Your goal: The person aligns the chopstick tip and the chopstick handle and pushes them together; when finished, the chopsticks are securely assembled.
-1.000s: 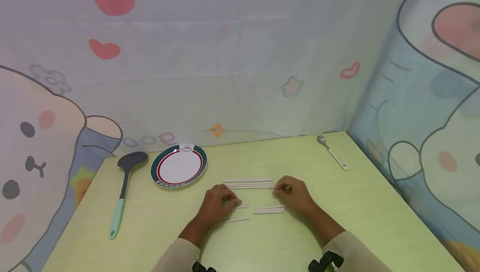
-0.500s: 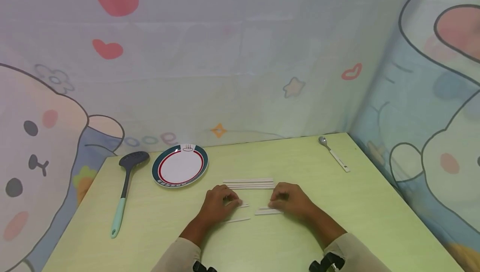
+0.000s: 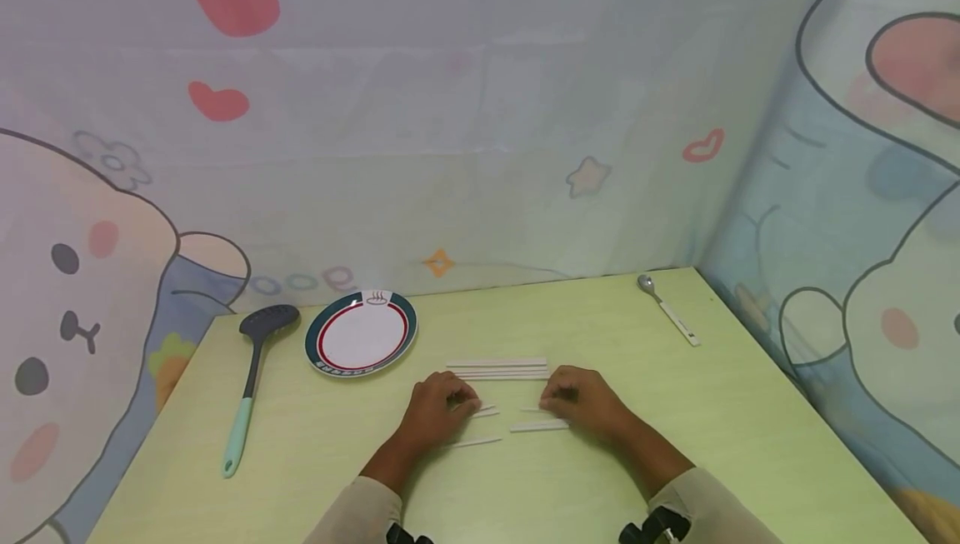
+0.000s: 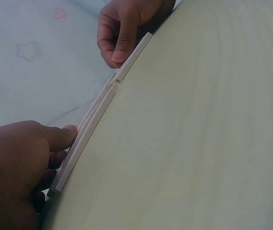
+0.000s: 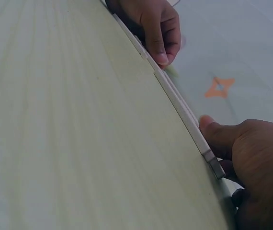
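In the head view my left hand (image 3: 438, 409) pinches a thin white stick between thumb and fingers; two pale stick ends (image 3: 487, 411) stick out past its fingertips. My right hand (image 3: 588, 401) pinches another short white stick (image 3: 529, 409), whose tip points left. Just below the right fingers lie short white sticks (image 3: 538, 426) side by side. A single white stick (image 3: 476, 442) is partly hidden by the left wrist. Beyond both hands, several longer white sticks (image 3: 497, 369) lie in a row. The left wrist view shows the left thumb (image 4: 69, 134) against the sticks.
A white plate (image 3: 362, 334) with a dark green rim stands at the back left. Left of it lies a black slotted turner (image 3: 258, 336) with a mint handle. A small spoon (image 3: 667, 309) lies at the back right. Printed cloth walls border the table (image 3: 750, 444).
My right hand has come down and left from the longer sticks' end to the short ones, and a short stick is now apart from that group. My left hand has hardly moved.
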`<act>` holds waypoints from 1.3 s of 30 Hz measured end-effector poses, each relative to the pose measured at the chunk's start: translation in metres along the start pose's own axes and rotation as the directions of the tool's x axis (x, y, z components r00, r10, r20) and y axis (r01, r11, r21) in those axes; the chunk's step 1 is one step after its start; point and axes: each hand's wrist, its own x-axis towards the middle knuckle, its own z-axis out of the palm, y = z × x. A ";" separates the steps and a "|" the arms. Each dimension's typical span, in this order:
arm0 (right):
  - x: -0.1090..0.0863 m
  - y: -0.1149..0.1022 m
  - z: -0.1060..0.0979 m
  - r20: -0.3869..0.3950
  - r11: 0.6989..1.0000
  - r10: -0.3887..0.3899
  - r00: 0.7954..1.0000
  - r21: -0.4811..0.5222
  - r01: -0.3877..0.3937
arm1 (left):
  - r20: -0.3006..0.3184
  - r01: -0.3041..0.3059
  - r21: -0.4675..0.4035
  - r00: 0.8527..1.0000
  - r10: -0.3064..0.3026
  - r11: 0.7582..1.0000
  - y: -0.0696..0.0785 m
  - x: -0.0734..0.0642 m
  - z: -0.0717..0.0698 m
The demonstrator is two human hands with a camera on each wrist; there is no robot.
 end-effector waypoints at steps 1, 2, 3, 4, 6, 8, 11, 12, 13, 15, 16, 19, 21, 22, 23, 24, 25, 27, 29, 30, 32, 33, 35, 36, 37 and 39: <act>0.000 0.000 0.000 -0.007 1.000 0.011 1.000 -0.013 -0.011 | -0.002 0.003 -0.004 1.000 -0.003 1.000 -0.001 0.000 0.000; 0.000 -0.001 0.000 -0.012 1.000 0.022 1.000 -0.022 -0.022 | -0.005 0.005 -0.008 1.000 -0.005 1.000 -0.001 0.000 0.000; 0.000 -0.001 0.000 -0.016 0.999 0.025 1.000 -0.030 -0.026 | -0.007 0.005 -0.011 1.000 -0.005 1.000 -0.002 0.000 0.001; 0.000 0.000 0.001 -0.018 0.999 0.025 1.000 -0.029 -0.026 | -0.010 0.005 -0.015 1.000 -0.005 1.000 -0.002 0.000 0.001; 0.000 0.001 0.001 -0.013 1.000 0.012 1.000 -0.019 -0.012 | -0.012 0.005 -0.025 1.000 -0.005 1.000 -0.003 0.000 0.000; 0.001 0.002 0.001 -0.003 1.000 -0.009 1.000 -0.013 0.009 | -0.006 0.008 -0.036 1.000 -0.008 0.999 -0.003 0.000 0.000; 0.002 0.003 0.001 0.012 0.999 -0.036 0.999 -0.027 0.036 | -0.002 0.004 -0.044 1.000 -0.004 0.999 -0.004 0.000 -0.001; 0.002 0.003 0.001 0.016 0.998 -0.042 0.999 -0.040 0.042 | -0.002 0.004 -0.046 1.000 -0.004 0.999 -0.003 0.001 -0.001; 0.002 0.003 0.000 0.019 0.997 -0.048 0.999 -0.051 0.049 | -0.001 0.004 -0.046 1.000 -0.004 0.999 -0.003 0.000 -0.001; 0.002 0.001 0.000 0.025 0.996 -0.060 0.998 -0.070 0.061 | -0.005 -0.002 -0.029 1.000 0.002 1.000 -0.003 0.000 -0.001; 0.002 0.001 0.000 0.028 0.995 -0.062 0.998 -0.074 0.064 | -0.007 -0.007 -0.019 1.000 0.007 1.000 -0.002 0.000 -0.001; 0.002 -0.001 -0.001 0.028 0.998 -0.023 0.999 -0.065 0.025 | -0.009 -0.003 0.000 1.000 0.003 1.000 -0.001 0.000 0.000; 0.002 -0.003 -0.002 0.029 0.998 0.016 0.999 -0.063 -0.014 | -0.015 0.004 0.000 1.000 -0.004 1.000 -0.001 0.000 0.000; 0.003 -0.003 -0.003 0.030 0.998 0.033 0.999 -0.060 -0.031 | -0.020 0.008 -0.006 1.000 -0.008 1.000 -0.001 0.000 0.000; 0.003 -0.004 -0.003 0.030 0.997 0.049 0.998 -0.055 -0.048 | -0.026 0.012 -0.012 1.000 -0.012 1.000 -0.001 0.001 0.000; 0.005 -0.004 -0.003 0.031 0.997 0.052 0.998 -0.057 -0.051 | -0.034 0.009 -0.016 0.999 -0.009 1.000 -0.001 0.001 0.000; 0.005 -0.004 -0.003 0.026 0.997 0.052 0.998 -0.063 -0.051 | -0.038 0.012 -0.023 0.999 -0.013 1.000 -0.001 0.001 -0.001; 0.007 -0.004 -0.003 0.011 0.997 0.042 0.999 -0.064 -0.041 | -0.045 0.017 -0.037 0.999 -0.018 0.999 -0.001 0.002 -0.001; 0.008 -0.003 -0.002 -0.013 0.998 0.019 1.000 -0.058 -0.020 | -0.047 0.022 -0.046 0.999 -0.024 0.999 -0.001 0.002 -0.002; 0.008 -0.002 -0.001 -0.023 0.998 0.003 1.000 -0.056 -0.004 | -0.049 0.023 -0.050 0.998 -0.025 0.998 -0.001 0.002 -0.002; 0.009 -0.001 0.000 -0.037 0.999 -0.024 0.999 -0.035 0.022 | -0.051 0.029 -0.058 0.998 -0.032 0.998 -0.001 0.002 -0.002; 0.010 -0.001 0.000 -0.041 0.999 -0.043 0.998 -0.029 0.042 | -0.056 0.027 -0.058 0.998 -0.030 0.998 -0.001 0.002 -0.002; 0.011 0.000 0.001 -0.044 0.998 -0.065 0.997 -0.017 0.065 | -0.061 0.024 -0.061 0.998 -0.028 0.998 -0.001 0.003 -0.001; 0.011 0.000 0.002 -0.043 0.997 -0.071 0.997 -0.014 0.070 | -0.063 0.023 -0.063 0.998 -0.027 0.998 -0.001 0.003 -0.001; 0.012 0.000 0.002 -0.044 0.997 -0.073 0.996 -0.011 0.072 | -0.063 0.024 -0.064 0.998 -0.028 0.998 -0.001 0.003 -0.001; 0.014 0.000 0.003 -0.045 0.998 -0.066 0.997 -0.009 0.066 | -0.064 0.018 -0.065 0.998 -0.022 0.998 -0.002 0.003 -0.001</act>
